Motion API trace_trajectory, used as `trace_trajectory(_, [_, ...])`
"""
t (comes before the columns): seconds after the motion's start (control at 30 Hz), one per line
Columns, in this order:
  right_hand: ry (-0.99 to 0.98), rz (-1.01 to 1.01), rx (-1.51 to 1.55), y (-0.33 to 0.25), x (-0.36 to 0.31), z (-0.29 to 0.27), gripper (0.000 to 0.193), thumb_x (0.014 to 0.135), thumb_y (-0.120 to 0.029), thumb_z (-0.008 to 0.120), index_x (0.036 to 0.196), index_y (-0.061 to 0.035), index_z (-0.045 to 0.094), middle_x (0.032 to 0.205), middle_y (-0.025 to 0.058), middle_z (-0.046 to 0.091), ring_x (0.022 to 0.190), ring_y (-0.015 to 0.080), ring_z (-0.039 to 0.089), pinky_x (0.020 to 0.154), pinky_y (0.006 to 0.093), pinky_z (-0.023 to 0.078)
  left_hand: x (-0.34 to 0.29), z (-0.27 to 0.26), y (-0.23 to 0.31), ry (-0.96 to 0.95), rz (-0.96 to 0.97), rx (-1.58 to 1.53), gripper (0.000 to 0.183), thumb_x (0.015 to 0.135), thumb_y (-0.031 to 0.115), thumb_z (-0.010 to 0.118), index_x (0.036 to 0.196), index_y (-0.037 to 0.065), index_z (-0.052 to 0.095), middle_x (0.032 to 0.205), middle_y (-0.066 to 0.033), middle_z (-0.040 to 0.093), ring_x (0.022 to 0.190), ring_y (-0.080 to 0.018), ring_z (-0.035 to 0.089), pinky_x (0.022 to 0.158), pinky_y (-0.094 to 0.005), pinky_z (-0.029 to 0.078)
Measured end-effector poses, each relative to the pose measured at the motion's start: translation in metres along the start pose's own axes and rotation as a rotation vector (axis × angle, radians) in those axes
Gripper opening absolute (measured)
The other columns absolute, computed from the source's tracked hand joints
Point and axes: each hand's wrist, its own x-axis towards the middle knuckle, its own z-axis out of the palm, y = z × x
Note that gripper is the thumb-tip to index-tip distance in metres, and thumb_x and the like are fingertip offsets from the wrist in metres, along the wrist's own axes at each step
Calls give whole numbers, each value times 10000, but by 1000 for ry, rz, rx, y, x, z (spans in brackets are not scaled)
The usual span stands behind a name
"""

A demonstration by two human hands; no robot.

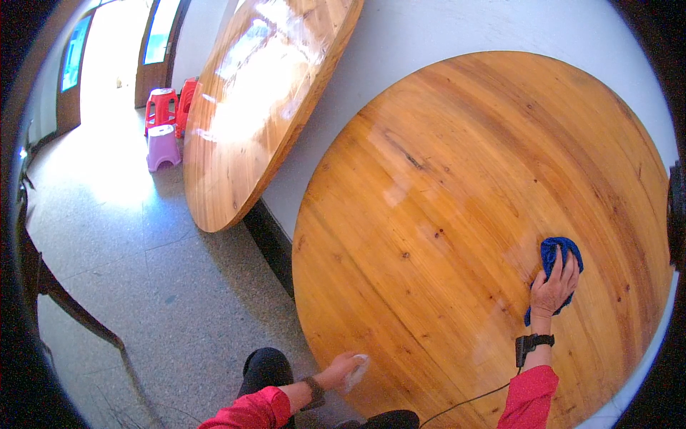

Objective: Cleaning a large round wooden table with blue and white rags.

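A large round wooden tabletop (457,214) with a glossy, knotted surface fills the right half of the view. Against its right part my right hand (554,286) presses a crumpled dark blue cloth (561,248), with the fingers lying over it. My left hand (345,370) is at the tabletop's lower left edge. Its fingers are closed round a crumpled whitish piece (357,373), thin like tissue or plastic; I cannot tell which. A black band with a cable is on my right wrist, and a dark band on my left.
A second round wooden tabletop (250,136) leans by the white wall (429,32), shining with reflected light. Red stools (161,107) and a purple stool (163,148) stand on the speckled floor (171,286) near an open doorway. Dark furniture legs (78,304) are at far left.
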Motion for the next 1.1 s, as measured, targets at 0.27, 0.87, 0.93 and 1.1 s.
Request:
trace_trajectory(0.27, [14,0,7,-2,0,0,552,788,-100,543,1339,-119,501,1374,140,463,1269,347,420,1081,467,309,5,-1,-11,52,146,67,253,925,312,567,862,75,626,696,-1,589,592,-125,557,508,-292,430])
trace_trajectory(0.87, [15,-9,10,0,-1,2,550,798,-98,540,1346,-118,496,1381,133,458,1269,347,416,1086,474,297,25,-15,-34,-16,114,352,329,785,165,614,1106,94,600,1065,-167,605,973,-371,580,837,-422,476])
trace_trajectory(0.93, [15,-7,18,-4,0,1,550,798,-99,540,1346,-119,496,1381,131,458,1270,346,416,1086,475,296,29,-19,-45,16,181,291,259,836,186,602,1075,89,617,989,-148,622,909,-328,601,787,-389,488])
trace_trajectory(1.1, [6,-3,8,-3,-1,0,553,796,-103,540,1347,-123,496,1384,129,457,1274,344,414,1087,477,294,9,-4,-14,66,87,224,196,901,236,581,995,73,633,868,-108,621,797,-242,603,687,-340,482])
